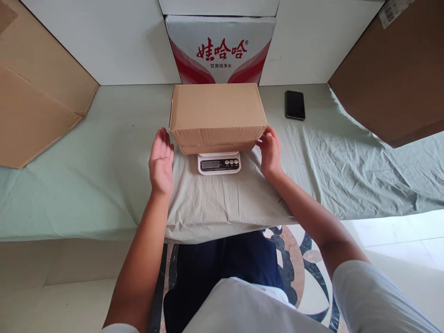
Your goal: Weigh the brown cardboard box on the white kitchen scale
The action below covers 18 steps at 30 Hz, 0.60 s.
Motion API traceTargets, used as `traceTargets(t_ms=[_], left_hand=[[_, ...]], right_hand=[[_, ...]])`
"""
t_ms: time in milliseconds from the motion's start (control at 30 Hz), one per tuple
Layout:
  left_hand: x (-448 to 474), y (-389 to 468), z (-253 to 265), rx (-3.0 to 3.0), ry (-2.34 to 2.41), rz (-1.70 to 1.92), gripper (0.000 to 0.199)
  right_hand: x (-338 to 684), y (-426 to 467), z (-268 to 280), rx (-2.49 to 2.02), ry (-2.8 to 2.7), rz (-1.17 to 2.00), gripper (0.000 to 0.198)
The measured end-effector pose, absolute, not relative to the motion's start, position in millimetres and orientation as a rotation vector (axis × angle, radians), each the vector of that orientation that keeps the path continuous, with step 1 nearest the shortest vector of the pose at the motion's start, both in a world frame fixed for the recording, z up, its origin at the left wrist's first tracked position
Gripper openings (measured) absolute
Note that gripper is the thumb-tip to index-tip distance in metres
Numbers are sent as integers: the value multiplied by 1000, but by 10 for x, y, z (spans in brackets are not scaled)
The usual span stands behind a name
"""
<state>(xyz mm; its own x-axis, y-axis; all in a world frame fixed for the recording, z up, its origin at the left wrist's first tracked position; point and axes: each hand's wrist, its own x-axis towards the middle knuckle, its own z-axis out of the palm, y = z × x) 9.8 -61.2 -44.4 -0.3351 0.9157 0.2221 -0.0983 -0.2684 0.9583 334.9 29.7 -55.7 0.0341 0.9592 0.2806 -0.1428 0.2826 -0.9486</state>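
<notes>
A closed brown cardboard box (218, 108) rests on a small white kitchen scale (219, 172), covering most of its top. The scale's display and buttons show below the box's front edge; I cannot read any figure on it. My left hand (162, 162) is just left of the box, fingers stretched out and palm turned inward, with a small gap to the cardboard. At the box's front right corner is my right hand (270, 150), its fingers curved and partly behind the corner. Those fingertips seem to touch the box, but I cannot see a grip.
A black phone (295, 105) lies on the green cloth (132, 152) to the right. Behind the box stands a white and red printed carton (222, 46). Large cardboard pieces stand at the left (41, 92) and right (391, 78). The cloth's front edge is close to my body.
</notes>
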Motion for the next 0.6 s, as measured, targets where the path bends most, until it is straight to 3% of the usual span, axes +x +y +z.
traceTargets(t_ms=[600], left_hand=[[101,-605,-442,1146,1178,1689,87]], right_hand=[[3325,256,-501,-900,-1194,1072,54]])
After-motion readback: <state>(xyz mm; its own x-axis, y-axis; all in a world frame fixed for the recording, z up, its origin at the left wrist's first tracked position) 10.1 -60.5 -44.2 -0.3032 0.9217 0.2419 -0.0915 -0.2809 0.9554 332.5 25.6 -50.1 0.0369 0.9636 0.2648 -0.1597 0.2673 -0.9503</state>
